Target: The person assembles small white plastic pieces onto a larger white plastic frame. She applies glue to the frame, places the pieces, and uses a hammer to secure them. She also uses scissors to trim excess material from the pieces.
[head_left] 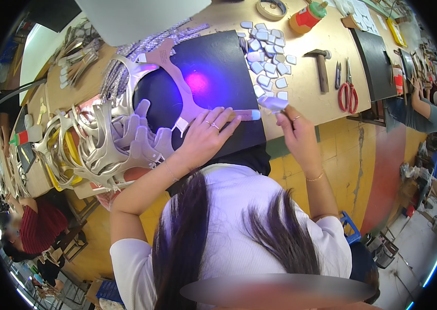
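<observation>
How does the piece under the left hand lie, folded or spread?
Spread: the pinkish piece lies open across the black board, curved branches apart, left hand resting on it.

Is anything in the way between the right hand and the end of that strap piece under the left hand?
Nothing visible blocks it, apart from the shiny silver piece the right hand holds. The strap piece lies partly under the left hand, its light-blue tip showing toward the right hand; most loose rounded pieces lie farther up.

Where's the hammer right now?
Head view, upper right: the hammer lies on the table between the grey pieces and the red-handled scissors, beyond the right hand.
</observation>
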Demonstrator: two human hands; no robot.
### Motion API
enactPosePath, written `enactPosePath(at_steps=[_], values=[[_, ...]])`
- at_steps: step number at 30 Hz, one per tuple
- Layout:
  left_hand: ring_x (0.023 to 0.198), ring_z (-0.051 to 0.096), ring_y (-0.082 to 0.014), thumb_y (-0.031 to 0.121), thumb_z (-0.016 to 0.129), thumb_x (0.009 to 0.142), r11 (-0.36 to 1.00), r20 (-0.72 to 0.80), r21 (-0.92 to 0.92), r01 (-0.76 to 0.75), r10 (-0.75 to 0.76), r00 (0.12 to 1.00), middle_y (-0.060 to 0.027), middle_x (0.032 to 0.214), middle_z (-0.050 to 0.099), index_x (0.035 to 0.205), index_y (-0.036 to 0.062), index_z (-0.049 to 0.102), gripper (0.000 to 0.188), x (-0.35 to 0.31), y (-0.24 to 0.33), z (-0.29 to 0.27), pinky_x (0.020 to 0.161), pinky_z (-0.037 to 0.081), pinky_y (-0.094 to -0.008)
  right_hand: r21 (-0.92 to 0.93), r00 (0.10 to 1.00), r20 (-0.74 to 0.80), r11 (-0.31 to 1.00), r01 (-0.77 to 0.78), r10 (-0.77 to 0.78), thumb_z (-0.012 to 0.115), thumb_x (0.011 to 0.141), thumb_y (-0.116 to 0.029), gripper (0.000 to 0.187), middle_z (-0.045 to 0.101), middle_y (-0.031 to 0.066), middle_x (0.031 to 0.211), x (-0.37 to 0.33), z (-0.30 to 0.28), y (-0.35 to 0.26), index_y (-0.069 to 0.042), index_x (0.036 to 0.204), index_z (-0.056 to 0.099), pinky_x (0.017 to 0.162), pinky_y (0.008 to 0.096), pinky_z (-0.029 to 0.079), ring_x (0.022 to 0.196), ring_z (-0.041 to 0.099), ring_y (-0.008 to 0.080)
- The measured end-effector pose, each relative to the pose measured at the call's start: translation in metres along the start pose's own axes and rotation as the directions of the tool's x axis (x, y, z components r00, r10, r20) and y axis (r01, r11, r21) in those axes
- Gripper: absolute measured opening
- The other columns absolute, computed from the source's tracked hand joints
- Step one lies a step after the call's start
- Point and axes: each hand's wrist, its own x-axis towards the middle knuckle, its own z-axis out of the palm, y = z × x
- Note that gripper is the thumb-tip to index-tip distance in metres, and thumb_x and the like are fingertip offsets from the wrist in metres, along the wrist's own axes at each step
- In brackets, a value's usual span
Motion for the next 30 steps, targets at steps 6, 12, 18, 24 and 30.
enactPosePath(at_steps=[6, 12, 18, 24, 30], values=[[0.121, 0.052, -0.0296, 0.013, 0.056, 0.085, 0.998, 0.071, 0.024, -0.053, 0.051, 0.996, -0.0147, 0.132, 0.055, 0.132, 0.0003, 0.056, 0.049, 0.011, 0.005, 0.005, 0.098, 0.043, -0.0439, -0.233, 0.983, 0.013, 0.956, 0.18, -0.182, 0.063, 0.096, -0.021, 0.034, 0.069, 0.0126, 0.092, -0.012, 0.011, 0.005, -0.009, 0.128, 0.062, 0.061, 0.0382, 0.053, 0.071, 0.068, 0.0306], [0.117, 0.052, -0.0286, 0.013, 0.055, 0.085, 0.992, 0.154, 0.123, -0.026, 0.007, 0.988, -0.0143, 0.13, 0.055, 0.132, -0.0007, 0.056, 0.049, 0.017, 0.015, 0.009, 0.097, 0.043, -0.043, -0.332, 0.98, 0.071, 0.922, 0.199, -0.186, 0.063, 0.096, -0.021, 0.039, 0.062, 0.0093, 0.08, -0.018, 0.012, 0.008, -0.012, 0.134, 0.06, 0.057, 0.0376, 0.051, 0.062, 0.063, 0.0288], [0.116, 0.052, -0.0284, 0.014, 0.056, 0.085, 0.982, 0.16, 0.186, -0.026, -0.004, 0.987, -0.0142, 0.126, 0.056, 0.13, -0.0007, 0.056, 0.048, 0.02, 0.02, 0.01, 0.097, 0.044, -0.0429, -0.392, 0.976, 0.111, 0.894, 0.217, -0.188, 0.064, 0.095, -0.022, 0.042, 0.057, 0.0081, 0.075, -0.018, 0.01, -0.001, -0.013, 0.136, 0.059, 0.053, 0.0375, 0.05, 0.058, 0.06, 0.0277], [0.117, 0.052, -0.028, 0.015, 0.056, 0.085, 0.974, 0.156, 0.222, -0.037, 0.002, 0.988, -0.0143, 0.126, 0.056, 0.131, -0.0005, 0.057, 0.048, 0.021, 0.02, 0.009, 0.098, 0.044, -0.0431, -0.449, 0.971, 0.176, 0.865, 0.225, -0.161, 0.065, 0.094, -0.022, 0.044, 0.057, 0.0073, 0.075, -0.018, 0.017, -0.012, -0.015, 0.137, 0.058, 0.052, 0.0375, 0.049, 0.057, 0.06, 0.0267], [0.116, 0.052, -0.0272, 0.015, 0.057, 0.084, 0.977, 0.132, 0.211, -0.026, -0.002, 0.991, -0.014, 0.125, 0.057, 0.128, -0.0012, 0.059, 0.047, 0.02, 0.021, 0.01, 0.098, 0.044, -0.0418, -0.237, 0.958, -0.089, 0.94, 0.246, -0.273, 0.062, 0.096, -0.025, 0.041, 0.058, 0.0081, 0.075, -0.018, 0.015, -0.013, -0.016, 0.136, 0.058, 0.053, 0.0373, 0.05, 0.059, 0.061, 0.0275]])
